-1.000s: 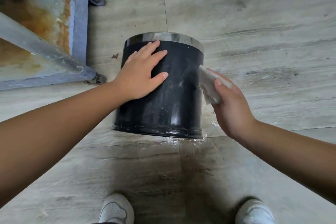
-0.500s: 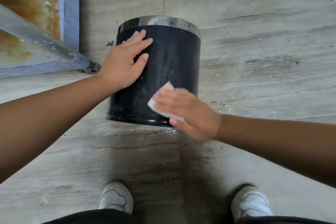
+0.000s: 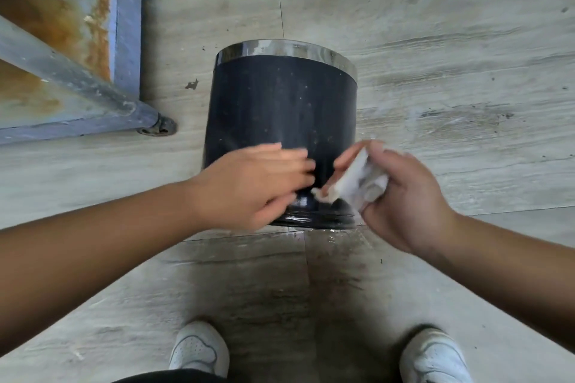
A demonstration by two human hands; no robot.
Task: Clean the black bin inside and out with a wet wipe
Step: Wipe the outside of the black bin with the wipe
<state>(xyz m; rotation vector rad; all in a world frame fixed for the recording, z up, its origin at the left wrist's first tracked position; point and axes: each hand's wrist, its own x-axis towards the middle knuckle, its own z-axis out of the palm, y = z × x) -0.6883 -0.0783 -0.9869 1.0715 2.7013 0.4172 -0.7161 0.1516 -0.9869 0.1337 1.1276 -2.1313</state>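
- Standing on the floor [image 3: 435,40]: black bin [image 3: 280,109], silver band on the far end.
- Right hand [image 3: 401,196] closed around crumpled wet wipe [image 3: 357,183], in front of the bin's near edge.
- Left hand [image 3: 249,186] (blurred), fingers loosely apart, holding nothing.

Both my forearms reach forward and angle inward. My left hand [image 3: 249,186] is blurred, palm down, fingers stretched toward my right. My right hand [image 3: 401,196] is turned palm-up and curled, fingers and thumb clutching a crumpled white wet wipe [image 3: 357,182].
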